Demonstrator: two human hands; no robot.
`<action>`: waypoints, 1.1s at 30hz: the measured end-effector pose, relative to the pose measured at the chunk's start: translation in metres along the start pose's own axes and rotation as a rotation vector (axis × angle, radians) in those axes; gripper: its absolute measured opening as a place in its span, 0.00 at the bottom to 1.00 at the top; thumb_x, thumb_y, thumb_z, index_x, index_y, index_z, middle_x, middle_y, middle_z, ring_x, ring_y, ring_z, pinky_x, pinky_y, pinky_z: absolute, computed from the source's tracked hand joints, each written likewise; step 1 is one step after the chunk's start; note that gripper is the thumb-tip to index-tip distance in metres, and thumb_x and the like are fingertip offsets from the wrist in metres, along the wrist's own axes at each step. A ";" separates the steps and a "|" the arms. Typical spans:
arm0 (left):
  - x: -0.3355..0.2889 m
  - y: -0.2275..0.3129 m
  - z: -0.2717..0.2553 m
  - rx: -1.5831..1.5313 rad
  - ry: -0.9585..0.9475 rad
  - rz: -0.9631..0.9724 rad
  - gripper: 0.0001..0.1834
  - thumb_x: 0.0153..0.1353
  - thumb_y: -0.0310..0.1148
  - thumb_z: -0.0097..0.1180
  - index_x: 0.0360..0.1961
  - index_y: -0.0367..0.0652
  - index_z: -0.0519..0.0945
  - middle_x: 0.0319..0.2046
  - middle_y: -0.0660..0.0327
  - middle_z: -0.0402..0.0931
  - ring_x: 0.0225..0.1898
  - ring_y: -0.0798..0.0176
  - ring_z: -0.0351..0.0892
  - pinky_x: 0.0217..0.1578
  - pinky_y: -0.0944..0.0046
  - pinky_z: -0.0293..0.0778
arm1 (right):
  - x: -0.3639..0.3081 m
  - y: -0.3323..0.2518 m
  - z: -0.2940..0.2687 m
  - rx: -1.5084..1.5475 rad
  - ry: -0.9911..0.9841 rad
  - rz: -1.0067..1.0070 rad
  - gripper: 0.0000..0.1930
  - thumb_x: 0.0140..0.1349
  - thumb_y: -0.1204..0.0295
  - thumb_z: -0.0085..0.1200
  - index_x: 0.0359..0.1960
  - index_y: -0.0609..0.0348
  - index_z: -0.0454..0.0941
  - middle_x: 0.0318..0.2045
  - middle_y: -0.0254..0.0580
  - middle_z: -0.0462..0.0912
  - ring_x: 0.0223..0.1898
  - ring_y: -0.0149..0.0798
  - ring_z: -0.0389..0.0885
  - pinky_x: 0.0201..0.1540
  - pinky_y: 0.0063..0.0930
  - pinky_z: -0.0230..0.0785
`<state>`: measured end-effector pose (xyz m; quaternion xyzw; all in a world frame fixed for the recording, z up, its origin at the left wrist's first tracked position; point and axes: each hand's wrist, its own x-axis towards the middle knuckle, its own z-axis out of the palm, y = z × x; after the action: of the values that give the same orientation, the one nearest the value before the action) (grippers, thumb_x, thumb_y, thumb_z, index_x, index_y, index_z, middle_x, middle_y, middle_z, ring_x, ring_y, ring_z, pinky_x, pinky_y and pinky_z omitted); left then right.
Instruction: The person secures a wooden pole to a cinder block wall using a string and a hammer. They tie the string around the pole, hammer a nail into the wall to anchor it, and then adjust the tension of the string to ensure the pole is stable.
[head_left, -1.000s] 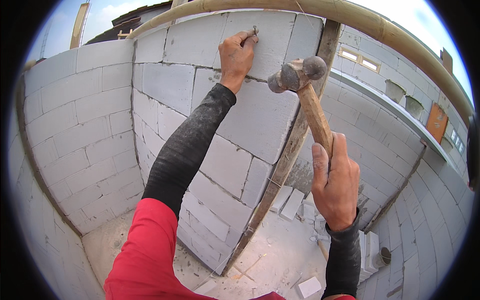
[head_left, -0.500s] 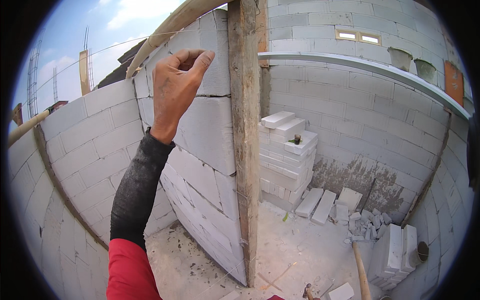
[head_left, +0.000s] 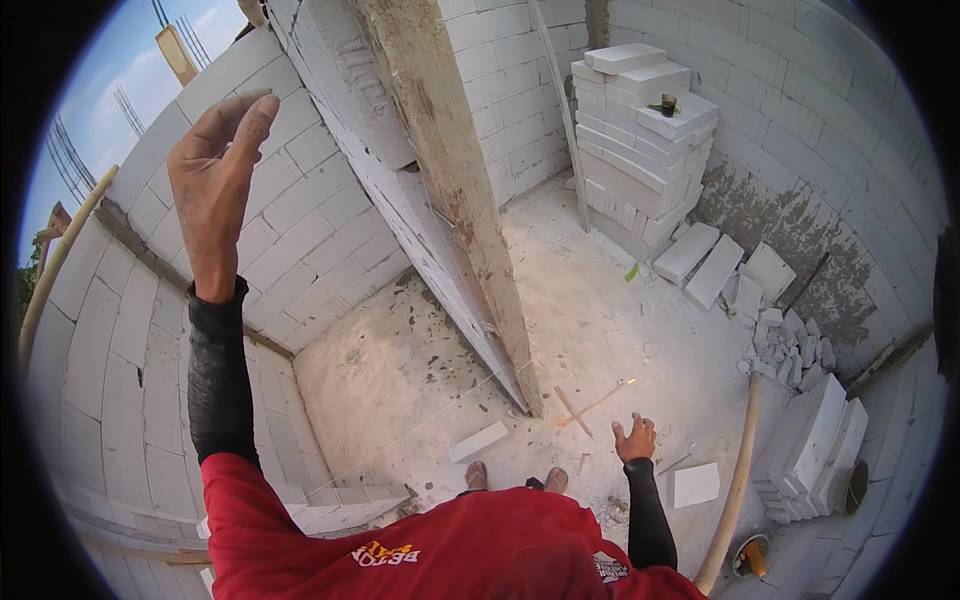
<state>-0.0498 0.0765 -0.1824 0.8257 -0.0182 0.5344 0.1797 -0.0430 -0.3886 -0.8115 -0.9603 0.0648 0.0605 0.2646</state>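
Left hand (head_left: 215,175) up by the block wall (head_left: 300,215), right hand (head_left: 634,439) low, both grips empty and apart; wall stands half-built, spare blocks (head_left: 640,130) stacked.

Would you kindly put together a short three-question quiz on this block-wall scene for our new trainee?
1. True or false: the right hand holds a hammer.
2. Multiple choice: the raised left hand is nearest to A) the stack of white blocks, B) the white block wall, C) the pale hose.
3. Fill in: the wooden post leans against the end of the ____.

Key:
1. False; the right hand hangs low with the fingers spread and nothing in it.
2. B; the left hand is held up beside the wall, fingers loosely curled and empty.
3. Wall.
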 end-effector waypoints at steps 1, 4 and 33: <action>-0.021 0.009 0.004 -0.044 -0.063 -0.091 0.20 0.63 0.47 0.69 0.43 0.40 0.89 0.31 0.62 0.85 0.32 0.70 0.80 0.34 0.69 0.76 | 0.022 -0.059 -0.029 0.165 0.136 -0.207 0.31 0.63 0.55 0.65 0.63 0.57 0.74 0.59 0.60 0.73 0.59 0.62 0.73 0.60 0.53 0.69; -0.077 0.029 0.038 -0.168 -0.223 -0.279 0.16 0.63 0.42 0.70 0.41 0.39 0.88 0.27 0.66 0.82 0.29 0.74 0.77 0.29 0.73 0.73 | 0.051 -0.219 -0.133 0.438 0.342 -0.637 0.27 0.64 0.62 0.65 0.61 0.62 0.74 0.56 0.59 0.75 0.59 0.59 0.73 0.61 0.46 0.67; -0.064 -0.009 0.001 -0.247 0.013 -0.661 0.18 0.71 0.38 0.60 0.53 0.34 0.81 0.41 0.56 0.85 0.40 0.63 0.87 0.39 0.67 0.83 | 0.169 -0.565 -0.385 1.449 -0.397 -1.438 0.31 0.73 0.49 0.51 0.65 0.62 0.73 0.53 0.56 0.82 0.48 0.42 0.84 0.50 0.34 0.78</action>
<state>-0.0742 0.0742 -0.2419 0.7556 0.1866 0.4462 0.4417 0.2428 -0.1219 -0.2261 -0.3559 -0.5470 -0.0081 0.7577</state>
